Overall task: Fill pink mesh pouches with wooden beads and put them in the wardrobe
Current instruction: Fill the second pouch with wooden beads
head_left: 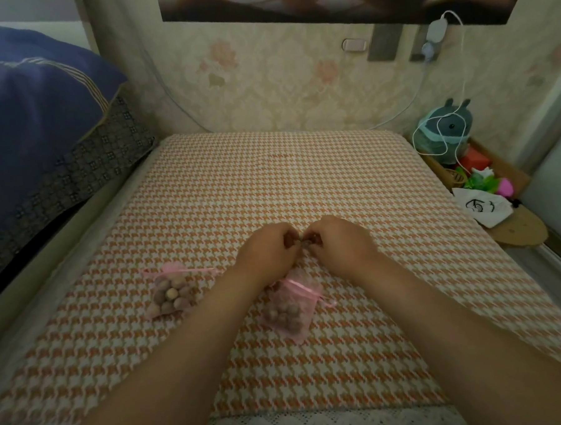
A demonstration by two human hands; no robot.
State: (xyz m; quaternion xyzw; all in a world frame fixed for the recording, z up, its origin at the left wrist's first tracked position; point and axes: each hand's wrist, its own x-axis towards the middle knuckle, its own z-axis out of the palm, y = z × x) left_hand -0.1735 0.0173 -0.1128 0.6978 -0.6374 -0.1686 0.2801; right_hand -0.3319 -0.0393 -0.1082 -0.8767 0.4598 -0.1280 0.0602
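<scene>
Two pink mesh pouches lie on your houndstooth cloth, both full of wooden beads and closed with ribbon. The first pouch is at 8 o'clock from your left hand. The second pouch is at 6 o'clock, just beside that wrist. Your left hand and right hand meet with curled fingers and pinch a small brownish thing, too blurred to name.

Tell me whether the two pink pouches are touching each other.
No, the left pouch and right pouch lie apart on the cloth.
</scene>
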